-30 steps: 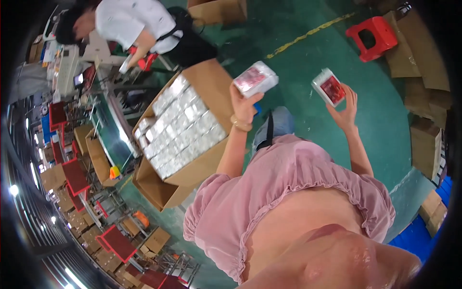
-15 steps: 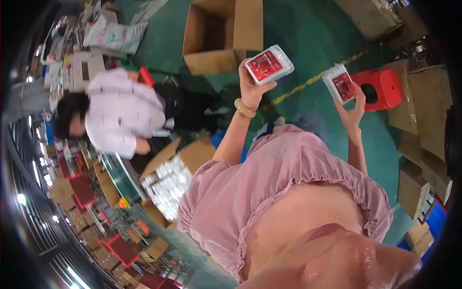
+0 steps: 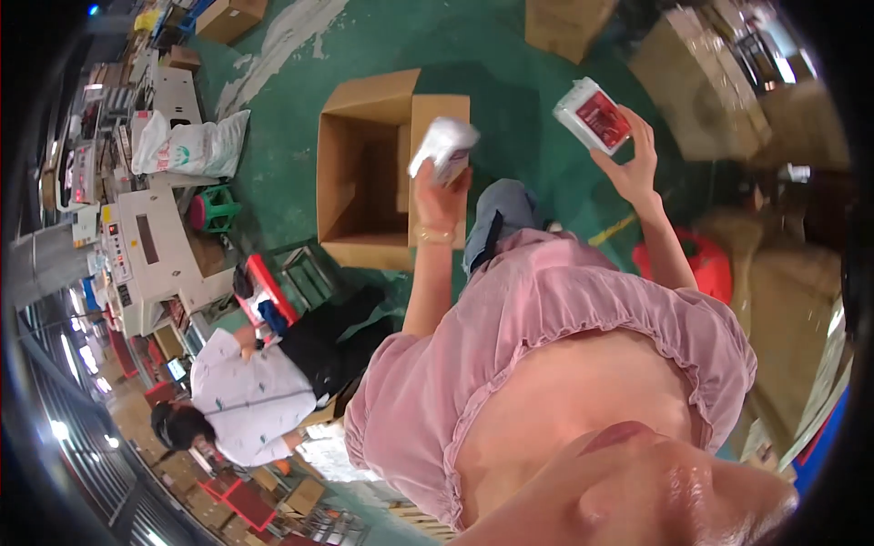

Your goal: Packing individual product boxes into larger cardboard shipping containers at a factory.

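The left hand (image 3: 442, 202) is closed around the lower end of a white plastic-wrapped pack (image 3: 446, 144), raised in front of the right flap of an open cardboard box (image 3: 366, 253); blur smears the pack's face — its print cannot be made out. Farther right, the right hand (image 3: 635, 162) pinches a red-labelled pack (image 3: 594, 118) along its right side, above the green floor (image 3: 528, 118). The right forearm (image 3: 672, 246) hides part of a red plastic stool (image 3: 713, 266).
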{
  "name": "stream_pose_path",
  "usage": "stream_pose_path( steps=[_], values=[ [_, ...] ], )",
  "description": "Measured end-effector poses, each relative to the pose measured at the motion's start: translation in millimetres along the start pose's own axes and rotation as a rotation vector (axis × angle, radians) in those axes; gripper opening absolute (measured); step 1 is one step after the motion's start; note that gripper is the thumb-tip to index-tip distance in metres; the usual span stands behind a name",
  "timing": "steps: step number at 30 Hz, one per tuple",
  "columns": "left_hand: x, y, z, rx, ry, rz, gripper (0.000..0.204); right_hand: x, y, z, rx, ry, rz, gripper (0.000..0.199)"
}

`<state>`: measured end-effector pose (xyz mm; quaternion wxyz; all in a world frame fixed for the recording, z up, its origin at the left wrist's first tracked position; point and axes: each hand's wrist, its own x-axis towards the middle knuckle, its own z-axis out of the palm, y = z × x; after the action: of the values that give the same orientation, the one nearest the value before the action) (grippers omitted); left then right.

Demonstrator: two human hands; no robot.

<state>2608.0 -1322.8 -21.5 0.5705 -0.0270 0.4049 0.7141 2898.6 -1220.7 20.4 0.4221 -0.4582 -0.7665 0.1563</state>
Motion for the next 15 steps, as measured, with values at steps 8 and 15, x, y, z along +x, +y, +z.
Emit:
stream_pose_path(
  steps=[8,15],
  values=[
    [232,79,-2,-0.456,0.248,0.084,0.052,287,39,173,0.170,-0.088,-0.206,0.065],
    [437,202,106,-0.555,0.012,-0.003,0.060,490,55,298,0.207,-0.101,-0.321,0.065]
  ],
)
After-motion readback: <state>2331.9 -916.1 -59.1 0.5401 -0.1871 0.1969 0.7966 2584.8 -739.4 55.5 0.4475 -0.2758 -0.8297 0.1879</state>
